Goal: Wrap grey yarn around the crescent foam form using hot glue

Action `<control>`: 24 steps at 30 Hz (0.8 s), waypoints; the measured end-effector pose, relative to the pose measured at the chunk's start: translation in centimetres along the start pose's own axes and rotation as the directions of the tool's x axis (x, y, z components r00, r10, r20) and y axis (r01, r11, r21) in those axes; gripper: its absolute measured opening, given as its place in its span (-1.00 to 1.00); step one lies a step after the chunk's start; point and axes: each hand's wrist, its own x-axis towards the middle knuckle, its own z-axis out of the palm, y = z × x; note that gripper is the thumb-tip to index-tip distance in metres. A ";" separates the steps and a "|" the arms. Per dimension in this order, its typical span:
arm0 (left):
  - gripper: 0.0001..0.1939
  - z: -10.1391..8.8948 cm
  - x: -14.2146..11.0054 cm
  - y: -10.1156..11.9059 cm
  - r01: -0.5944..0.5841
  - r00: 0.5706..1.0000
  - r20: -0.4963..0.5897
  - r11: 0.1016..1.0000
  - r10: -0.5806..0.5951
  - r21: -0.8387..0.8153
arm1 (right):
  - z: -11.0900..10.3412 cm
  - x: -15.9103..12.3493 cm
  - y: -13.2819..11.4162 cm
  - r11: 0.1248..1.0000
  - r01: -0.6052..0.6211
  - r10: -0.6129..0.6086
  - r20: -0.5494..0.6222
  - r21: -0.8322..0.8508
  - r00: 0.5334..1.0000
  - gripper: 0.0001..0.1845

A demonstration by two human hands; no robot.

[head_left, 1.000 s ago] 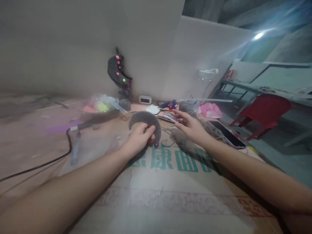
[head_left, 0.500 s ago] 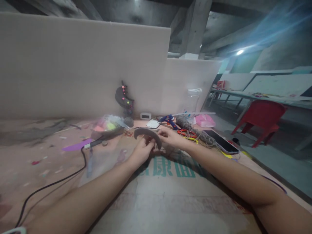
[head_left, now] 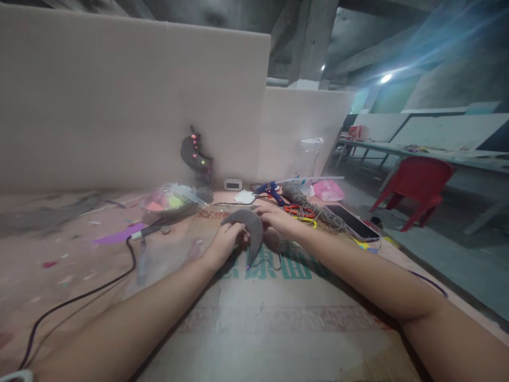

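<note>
A dark grey crescent moon shape [head_left: 255,229] is held up over the printed cardboard [head_left: 254,318] at the middle of the table. My left hand [head_left: 228,239] grips its inner curve, fingers closed on it. At its upper right edge, my right hand [head_left: 274,220] is closed on the crescent; its fingertips are partly hidden behind. A small purple spot shows at the crescent's lower tip. Below my right hand lies a loose strand, with a roundish brown thing partly hidden near it. Against the wall stands another dark crescent [head_left: 193,151] with pink and yellow-green pompoms.
Behind my hands lie a blue glue gun [head_left: 270,192], grey yarn [head_left: 298,196], orange-handled tools and a phone [head_left: 352,223]. A bowl of pompoms [head_left: 170,209], purple sheet [head_left: 119,233] and black cable [head_left: 79,294] are at left. A clear bottle [head_left: 308,159] stands at the back.
The crescent has turned from an arch seen edge-on to show its broad face, one tip now pointing down. Both hands have stayed on it. The view has shifted slightly.
</note>
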 end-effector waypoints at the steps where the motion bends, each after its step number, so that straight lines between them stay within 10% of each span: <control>1: -0.72 0.0 0.0 0.1 0.005 1.000 0.000 1.000 -0.005 -0.015 | -0.2 0.0 -0.1 1.000 -0.017 0.017 0.003 0.009 1.000 -0.84; 7: -0.62 -0.5 0.7 -0.3 -0.026 0.997 -0.074 0.998 0.021 -0.063 | -0.2 -1.5 -0.8 0.999 -0.036 0.038 0.069 -0.024 0.997 -0.52; 13: -0.63 -0.8 0.8 -0.9 -0.036 0.998 -0.061 0.999 0.034 -0.028 | 0.0 -2.1 -1.7 0.977 -0.057 0.082 0.113 -0.206 0.990 -0.68; 18: -0.70 -0.4 0.0 -0.2 -0.183 0.979 -0.032 0.943 0.199 0.277 | -1.0 -1.8 -3.3 0.989 -0.093 0.106 -0.121 0.114 0.987 -0.69; 24: -0.64 0.1 -1.0 0.4 -0.387 0.913 0.109 0.749 0.393 0.537 | -0.6 -2.8 -4.3 0.931 -0.047 0.084 -0.085 0.363 0.993 -0.72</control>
